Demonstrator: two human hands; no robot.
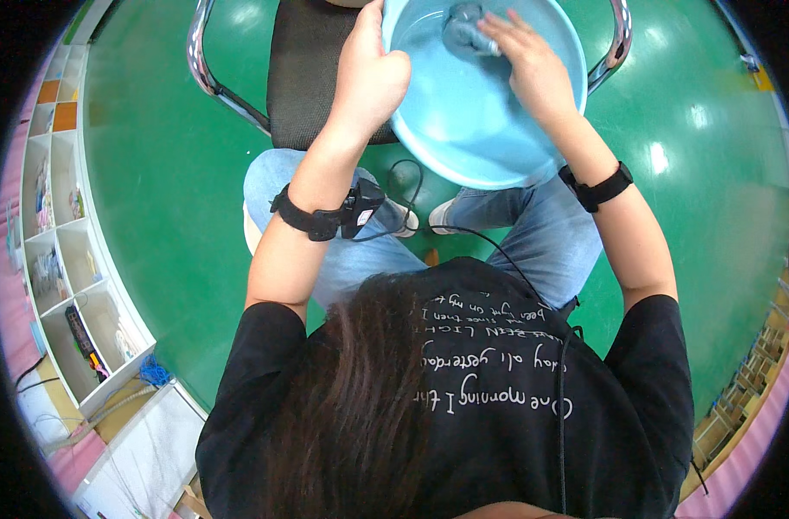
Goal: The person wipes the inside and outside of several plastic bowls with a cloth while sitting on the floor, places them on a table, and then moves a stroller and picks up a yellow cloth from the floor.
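Note:
A light blue round basin (463, 147) is held tilted over the front of a chair, above my knees. My left hand (373, 78) is closed on its left rim, the thumb bent on the near side. Inside the basin, near its far wall, lies a bunched grey-blue cloth (463, 30). My right hand (537, 69) reaches in over the right side. Its fingers are stretched out and a little apart, with their tips against the cloth's right side. The underside of that hand is hidden.
A chair with a dark mesh seat (303, 78) and chrome arms (202, 52) stands before me on the green floor (169, 199). White shelf compartments (92, 303) line the left. A black cable (489, 238) runs across my lap from a device strapped to my left wrist.

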